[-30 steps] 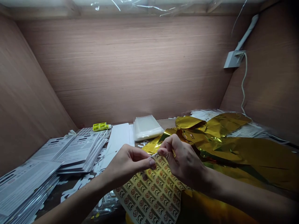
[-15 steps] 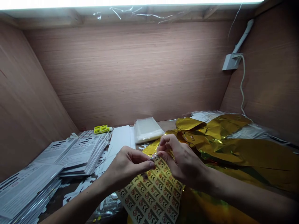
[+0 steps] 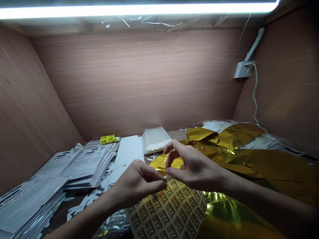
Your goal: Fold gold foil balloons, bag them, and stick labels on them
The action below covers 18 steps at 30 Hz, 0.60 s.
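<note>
A sheet of stickers (image 3: pixel 171 212), printed in rows with CE marks and red crossed circles, tilts below my hands. My left hand (image 3: pixel 139 181) pinches its top edge between thumb and forefinger. Just to the right, my right hand (image 3: pixel 191 166) is closed in a pinch, forefinger curled to the thumb. A small sticker (image 3: pixel 167 176) with a reddish mark shows at that thumb's tip, largely hidden by the fingers. Gold foil (image 3: pixel 239 212) lies under and behind the sheet, and one printed mark shows on its farther part.
Stacks of printed cards (image 3: pixel 84 162) in clear sleeves lie left, near white paper (image 3: pixel 127 154) and a yellow tube (image 3: pixel 108 139). Clear plastic bags (image 3: pixel 157 139) sit at the back. White sticks (image 3: pixel 216 125) lie behind the foil. A socket box (image 3: pixel 243 69) with a cable hangs right.
My right hand has risen slightly and its fingers have drawn away from the sheet. The sheet has swung a little to the right. The view has tipped up, showing more of the lamp.
</note>
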### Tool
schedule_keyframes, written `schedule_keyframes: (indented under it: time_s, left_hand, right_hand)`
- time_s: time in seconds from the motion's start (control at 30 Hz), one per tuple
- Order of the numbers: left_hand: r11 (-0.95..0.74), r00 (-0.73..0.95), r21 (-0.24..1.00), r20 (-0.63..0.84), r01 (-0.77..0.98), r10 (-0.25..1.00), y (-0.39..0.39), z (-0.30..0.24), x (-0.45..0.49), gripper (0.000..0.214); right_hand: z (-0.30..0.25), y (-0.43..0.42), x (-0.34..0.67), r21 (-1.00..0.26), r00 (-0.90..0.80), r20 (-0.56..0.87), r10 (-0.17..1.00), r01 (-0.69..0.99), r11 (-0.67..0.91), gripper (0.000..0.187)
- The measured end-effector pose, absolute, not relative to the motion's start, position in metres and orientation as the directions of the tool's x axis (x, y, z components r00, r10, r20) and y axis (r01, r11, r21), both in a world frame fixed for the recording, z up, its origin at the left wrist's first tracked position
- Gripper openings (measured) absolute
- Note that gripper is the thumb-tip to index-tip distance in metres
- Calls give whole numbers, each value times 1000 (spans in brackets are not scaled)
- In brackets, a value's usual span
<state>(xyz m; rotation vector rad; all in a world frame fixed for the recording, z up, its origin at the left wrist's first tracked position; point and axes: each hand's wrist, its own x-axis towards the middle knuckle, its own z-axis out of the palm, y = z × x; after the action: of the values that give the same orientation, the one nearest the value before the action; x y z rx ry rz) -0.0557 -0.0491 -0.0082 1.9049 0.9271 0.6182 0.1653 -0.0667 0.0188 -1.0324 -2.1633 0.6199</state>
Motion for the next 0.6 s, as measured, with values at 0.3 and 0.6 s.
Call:
schedule_keyframes:
  time_s: [0.3,0.6]
  left_hand:
    - [20,579,1000,-12,-8,815,-13,-17,-82,24]
    - [204,198,819,-113,-537,974,32,-43,-119,15]
  right_hand:
    - [10,-72,161,-614,-228,749,622,112,781,23]
    - [20,-87,161,-808,-245,557,794,59,586,33]
